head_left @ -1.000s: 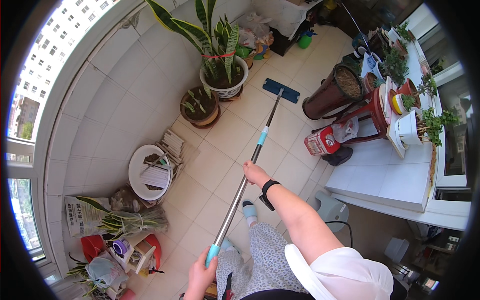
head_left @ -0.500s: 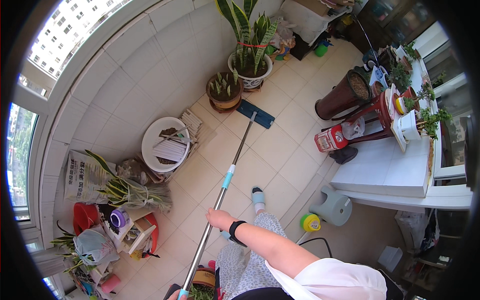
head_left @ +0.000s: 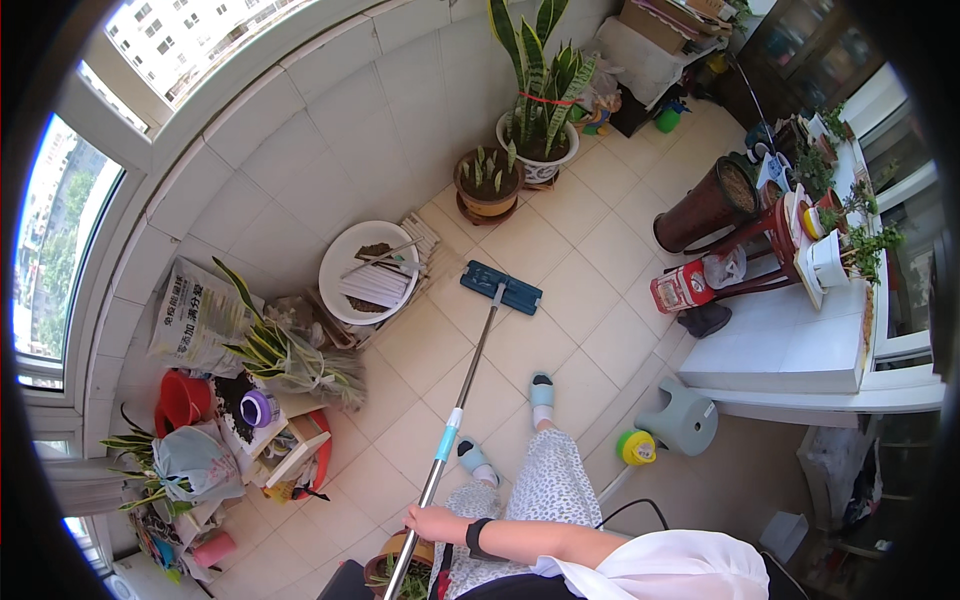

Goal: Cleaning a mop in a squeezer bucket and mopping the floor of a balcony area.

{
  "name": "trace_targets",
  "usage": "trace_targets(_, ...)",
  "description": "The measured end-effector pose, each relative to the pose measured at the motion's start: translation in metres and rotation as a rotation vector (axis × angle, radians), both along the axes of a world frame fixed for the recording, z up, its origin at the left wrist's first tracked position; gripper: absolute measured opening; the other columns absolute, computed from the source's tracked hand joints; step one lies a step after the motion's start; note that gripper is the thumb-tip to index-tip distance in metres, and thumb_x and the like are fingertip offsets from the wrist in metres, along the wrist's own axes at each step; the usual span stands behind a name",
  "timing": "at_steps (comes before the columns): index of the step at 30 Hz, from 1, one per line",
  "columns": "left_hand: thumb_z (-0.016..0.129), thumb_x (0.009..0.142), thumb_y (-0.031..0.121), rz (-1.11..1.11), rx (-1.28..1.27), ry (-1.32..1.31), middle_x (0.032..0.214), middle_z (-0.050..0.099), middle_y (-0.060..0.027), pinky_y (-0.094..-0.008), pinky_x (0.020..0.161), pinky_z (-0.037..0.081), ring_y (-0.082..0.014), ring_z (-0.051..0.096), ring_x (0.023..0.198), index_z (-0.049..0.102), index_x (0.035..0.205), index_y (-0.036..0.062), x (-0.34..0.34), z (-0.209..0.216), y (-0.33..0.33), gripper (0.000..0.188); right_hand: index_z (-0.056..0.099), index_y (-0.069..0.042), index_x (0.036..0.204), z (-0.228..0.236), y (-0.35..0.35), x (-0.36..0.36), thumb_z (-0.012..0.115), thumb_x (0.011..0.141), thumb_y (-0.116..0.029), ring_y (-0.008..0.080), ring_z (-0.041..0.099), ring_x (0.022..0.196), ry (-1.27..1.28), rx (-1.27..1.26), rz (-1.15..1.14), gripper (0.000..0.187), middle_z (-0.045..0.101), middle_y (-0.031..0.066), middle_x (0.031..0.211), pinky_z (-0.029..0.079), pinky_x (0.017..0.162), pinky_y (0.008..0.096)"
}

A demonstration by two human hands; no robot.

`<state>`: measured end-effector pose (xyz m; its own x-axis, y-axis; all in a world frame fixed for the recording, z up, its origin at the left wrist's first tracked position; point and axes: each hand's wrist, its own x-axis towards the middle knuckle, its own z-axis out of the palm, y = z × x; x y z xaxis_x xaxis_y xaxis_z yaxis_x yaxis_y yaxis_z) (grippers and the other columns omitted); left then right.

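Mop head (head_left: 516, 293): dark blue. Pole (head_left: 447, 440): silver, banded light blue and white. Trousers (head_left: 558, 480): pale, grey-blue spots. Slippers (head_left: 542, 388): light blue. Left, pot (head_left: 186, 398): red. Far, snake plant (head_left: 536, 95): green, yellow-edged leaves. Right, stool (head_left: 686, 428): grey-green.

Flat floor mop (head_left: 447, 440), with a silver metal pole and a dark blue rectangular head (head_left: 519, 294), stands tilted on a pale beige tiled floor (head_left: 520, 365).

The head lies flat on the tiles, its long side slanting from upper left to lower right, with a grey joint (head_left: 498, 291) at its middle. The pole slopes up from there toward the person, veering left, and carries a light-blue and white collar partway along. Beyond the collar it is bright silver and looks thicker, gripped by the person's right hand (head_left: 431, 522); the top end runs out of view.
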<state>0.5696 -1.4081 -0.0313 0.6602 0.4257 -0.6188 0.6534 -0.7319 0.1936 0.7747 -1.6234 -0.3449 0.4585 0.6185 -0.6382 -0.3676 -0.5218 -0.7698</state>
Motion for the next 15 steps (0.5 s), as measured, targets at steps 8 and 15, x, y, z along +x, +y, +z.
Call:
trace_targets(8, 0.059, 0.086, 0.022, 0.044, 0.115, -0.065, 0.081, 0.065, -0.0187, -0.0382, 0.060, 0.047, -0.0287, 0.062, 0.066, 0.059, 0.117, 0.0054, 0.074, -0.013, -0.067, 0.035, 0.045, -0.005, 0.097, -0.032, -0.031, 0.049, 0.040, 0.091, -0.033, 0.0390, 0.060, 0.065, -0.245, -0.075, -0.197, 0.029, 0.060, 0.0191, 0.070, 0.046, 0.061, 0.0498)
trace_targets(15, 0.061, 0.086, 0.026, 0.131, 0.037, -0.178, 0.072, 0.062, -0.0180, -0.0458, 0.059, 0.044, -0.0374, 0.058, 0.060, 0.059, 0.115, 0.0043, 0.095, -0.027, -0.108, 0.037, 0.044, -0.007, 0.102, -0.019, -0.045, 0.122, 0.040, 0.091, -0.031, 0.0252, 0.056, 0.048, -0.037, -0.008, -0.159, 0.026, 0.058, 0.0118, 0.066, 0.046, 0.049, 0.0383)
